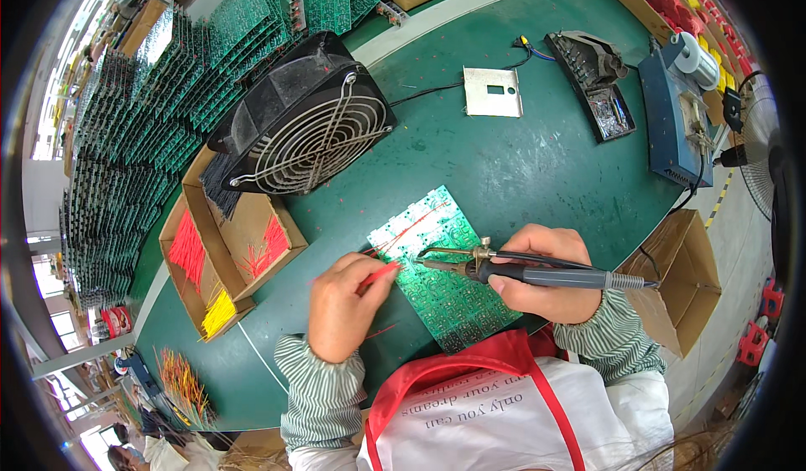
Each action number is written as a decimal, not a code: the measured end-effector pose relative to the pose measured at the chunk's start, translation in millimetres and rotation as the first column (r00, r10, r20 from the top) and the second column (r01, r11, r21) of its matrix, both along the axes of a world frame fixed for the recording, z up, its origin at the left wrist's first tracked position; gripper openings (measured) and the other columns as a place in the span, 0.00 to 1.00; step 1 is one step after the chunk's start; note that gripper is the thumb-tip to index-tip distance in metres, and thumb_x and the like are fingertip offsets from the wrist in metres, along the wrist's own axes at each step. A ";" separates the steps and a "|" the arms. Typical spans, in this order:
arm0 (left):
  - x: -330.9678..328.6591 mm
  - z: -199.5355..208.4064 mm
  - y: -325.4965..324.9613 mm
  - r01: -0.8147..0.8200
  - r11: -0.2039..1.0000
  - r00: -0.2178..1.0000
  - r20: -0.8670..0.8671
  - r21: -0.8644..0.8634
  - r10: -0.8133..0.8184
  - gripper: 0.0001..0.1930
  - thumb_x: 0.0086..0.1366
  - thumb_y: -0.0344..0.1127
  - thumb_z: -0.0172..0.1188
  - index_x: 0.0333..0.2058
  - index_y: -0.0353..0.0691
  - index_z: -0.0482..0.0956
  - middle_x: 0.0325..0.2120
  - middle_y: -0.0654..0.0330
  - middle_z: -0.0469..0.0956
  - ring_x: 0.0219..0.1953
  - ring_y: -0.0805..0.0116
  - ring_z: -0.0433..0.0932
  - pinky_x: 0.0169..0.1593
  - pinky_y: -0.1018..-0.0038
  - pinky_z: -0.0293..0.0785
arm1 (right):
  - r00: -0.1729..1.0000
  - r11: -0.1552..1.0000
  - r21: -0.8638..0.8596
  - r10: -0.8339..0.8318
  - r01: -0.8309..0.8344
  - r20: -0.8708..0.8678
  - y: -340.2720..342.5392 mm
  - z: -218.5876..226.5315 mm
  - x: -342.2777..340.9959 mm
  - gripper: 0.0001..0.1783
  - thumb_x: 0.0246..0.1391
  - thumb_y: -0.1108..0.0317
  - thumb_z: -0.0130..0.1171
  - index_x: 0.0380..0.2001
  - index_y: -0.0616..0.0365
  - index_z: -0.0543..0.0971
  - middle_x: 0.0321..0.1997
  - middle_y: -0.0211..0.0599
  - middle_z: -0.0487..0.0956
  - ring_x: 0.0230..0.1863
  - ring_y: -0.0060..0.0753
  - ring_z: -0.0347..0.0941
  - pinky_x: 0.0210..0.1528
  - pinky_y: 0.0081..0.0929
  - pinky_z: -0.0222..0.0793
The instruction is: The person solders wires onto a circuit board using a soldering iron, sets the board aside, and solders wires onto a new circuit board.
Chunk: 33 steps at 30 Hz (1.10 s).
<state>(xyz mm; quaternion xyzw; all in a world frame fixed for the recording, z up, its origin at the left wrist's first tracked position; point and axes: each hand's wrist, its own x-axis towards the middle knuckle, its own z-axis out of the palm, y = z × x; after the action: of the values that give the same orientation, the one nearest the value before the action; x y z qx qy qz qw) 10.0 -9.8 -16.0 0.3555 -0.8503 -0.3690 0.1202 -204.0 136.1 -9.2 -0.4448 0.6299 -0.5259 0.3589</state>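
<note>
— Where's the board, and how does it lie?
— One green circuit board (462,299) lies on the green table (428,148) before the person, its long axis running from far left to near right. Thin red wires (416,227) cross its far end, too tangled to count.
— The iron?
— One soldering iron (579,278), nearly level across the view, its tip pointing left over the board. Whether it touches, I can't tell.
— And the hands?
— The right hand (554,282) is curled round the iron's handle. The left hand (344,303) is nearly closed, pinching a red bundle (382,274) at the board's left edge.
— Further out?
— Leftward, one cardboard box (239,223) with two red wire bunches (186,253), one yellow (218,313) and one black (220,185); beyond, one black fan (315,131). Rightward, one blue unit (667,118) bearing one spool (698,61).
</note>
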 end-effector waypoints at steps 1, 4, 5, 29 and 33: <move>4.5 6.0 -3.9 -0.047 0.992 0.999 0.017 -0.113 0.050 0.05 0.55 0.27 0.64 0.27 0.32 0.78 0.23 0.56 0.75 0.22 0.66 0.73 0.27 0.75 0.69 | 1.000 1.000 -0.011 -0.008 0.008 0.003 1.4 0.3 -1.1 0.09 0.41 0.70 0.66 0.25 0.61 0.76 0.16 0.31 0.74 0.17 0.19 0.70 0.21 0.20 0.65; 15.7 19.6 -16.8 -0.235 0.778 0.958 -0.003 -0.582 0.287 0.04 0.54 0.28 0.64 0.28 0.35 0.79 0.24 0.56 0.76 0.24 0.62 0.75 0.29 0.71 0.71 | 1.000 1.000 0.004 -0.019 0.019 -0.019 5.0 1.4 -3.1 0.09 0.41 0.70 0.66 0.25 0.61 0.76 0.16 0.31 0.74 0.17 0.19 0.70 0.21 0.20 0.65; 16.5 24.8 -18.0 -0.316 0.694 0.922 -0.038 -0.647 0.384 0.04 0.53 0.29 0.65 0.29 0.38 0.81 0.25 0.55 0.77 0.27 0.58 0.77 0.31 0.68 0.72 | 1.000 1.000 0.003 -0.021 0.021 -0.018 6.5 2.3 -4.1 0.09 0.41 0.70 0.66 0.25 0.61 0.76 0.16 0.31 0.74 0.17 0.19 0.70 0.21 0.20 0.65; -23.9 -5.6 6.3 0.056 0.997 0.998 0.008 -0.051 -0.055 0.06 0.53 0.27 0.65 0.28 0.31 0.79 0.23 0.59 0.74 0.21 0.70 0.70 0.25 0.75 0.64 | 1.000 0.997 0.069 -0.016 0.016 0.000 6.7 2.9 -10.4 0.09 0.42 0.70 0.66 0.26 0.61 0.76 0.20 0.32 0.77 0.21 0.19 0.73 0.24 0.20 0.67; -24.5 -5.1 6.6 0.058 0.997 0.998 0.005 -0.059 -0.058 0.06 0.53 0.27 0.65 0.28 0.31 0.79 0.23 0.58 0.74 0.21 0.70 0.70 0.25 0.76 0.65 | 0.998 0.998 0.022 -0.060 0.060 -0.006 7.7 4.7 -11.4 0.09 0.42 0.70 0.66 0.26 0.62 0.77 0.20 0.32 0.77 0.21 0.18 0.72 0.24 0.19 0.67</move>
<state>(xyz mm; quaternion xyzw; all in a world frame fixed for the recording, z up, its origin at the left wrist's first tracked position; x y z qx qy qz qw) -14.5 -3.2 -21.1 0.3276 -0.8710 -0.3464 0.1182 -215.4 143.8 -4.5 -0.4232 0.6497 -0.5281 0.3463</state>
